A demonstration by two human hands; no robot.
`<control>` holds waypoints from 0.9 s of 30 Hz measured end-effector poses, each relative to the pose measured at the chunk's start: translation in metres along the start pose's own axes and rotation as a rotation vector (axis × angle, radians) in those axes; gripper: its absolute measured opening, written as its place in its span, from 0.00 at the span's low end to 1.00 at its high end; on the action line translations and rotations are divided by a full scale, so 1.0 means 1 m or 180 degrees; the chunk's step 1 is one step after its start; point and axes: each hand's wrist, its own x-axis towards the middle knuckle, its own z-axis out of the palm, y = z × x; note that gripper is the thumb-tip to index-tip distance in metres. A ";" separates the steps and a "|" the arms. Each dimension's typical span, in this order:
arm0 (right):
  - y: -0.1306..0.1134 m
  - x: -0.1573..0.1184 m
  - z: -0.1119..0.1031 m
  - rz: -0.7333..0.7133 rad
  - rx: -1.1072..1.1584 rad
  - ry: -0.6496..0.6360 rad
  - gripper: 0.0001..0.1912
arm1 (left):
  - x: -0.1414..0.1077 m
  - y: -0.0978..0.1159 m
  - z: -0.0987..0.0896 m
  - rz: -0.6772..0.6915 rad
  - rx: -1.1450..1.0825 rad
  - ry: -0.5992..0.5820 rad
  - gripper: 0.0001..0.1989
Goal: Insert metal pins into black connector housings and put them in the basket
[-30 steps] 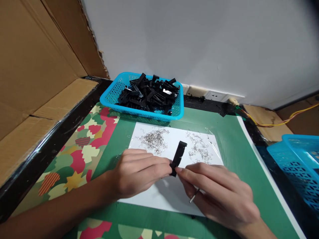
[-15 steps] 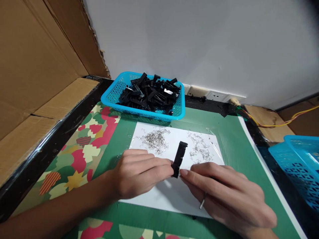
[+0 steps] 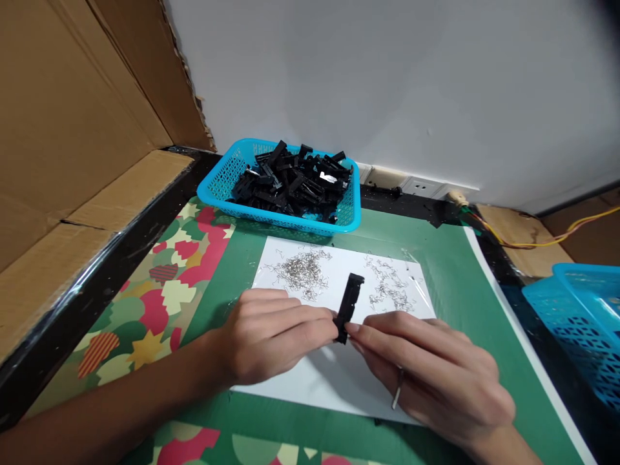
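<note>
My left hand (image 3: 285,332) is closed, its thumb and fingers pinching a narrow black plastic part (image 3: 350,300) near its lower end. The part stands tilted above a white sheet (image 3: 320,384). My right hand (image 3: 431,368) is closed too, its fingertips touching the part's lower right edge. From beneath the right palm juts the end of a thin silvery metal tool (image 3: 398,389); its other end is hidden by the fingers. On the sheet lie a dense heap of tiny bent metal pieces (image 3: 303,271) and a looser scatter of similar pieces (image 3: 387,287) to the right.
Behind the sheet stands a blue basket (image 3: 278,223) filled with black plastic parts (image 3: 295,181). Another blue basket (image 3: 576,310) is at the right edge. Cardboard (image 3: 72,116) walls the left side. Sockets (image 3: 420,186) and yellow-red wires (image 3: 547,243) run along the wall.
My right hand has shifted slightly left and up, bringing its fingertips against the black plastic part's edge. My left hand and the part have hardly moved.
</note>
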 end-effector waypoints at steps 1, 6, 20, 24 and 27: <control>0.000 0.001 0.000 0.0025 0.0051 0.0014 0.16 | -0.001 0.000 0.000 -0.0004 0.0005 -0.0018 0.07; 0.000 0.002 0.000 0.0081 0.0188 0.0059 0.16 | -0.002 -0.001 0.000 0.0002 -0.0014 -0.0065 0.06; 0.001 0.001 0.008 0.0358 0.0883 0.0231 0.24 | -0.011 0.000 0.008 -0.0345 -0.0263 0.0168 0.03; 0.003 0.001 0.008 0.0311 0.0999 0.0244 0.26 | -0.010 0.000 0.007 -0.0332 -0.0279 0.0161 0.03; 0.005 0.000 0.008 0.0129 0.0631 0.0149 0.25 | -0.010 0.000 0.008 -0.0344 -0.0318 0.0183 0.05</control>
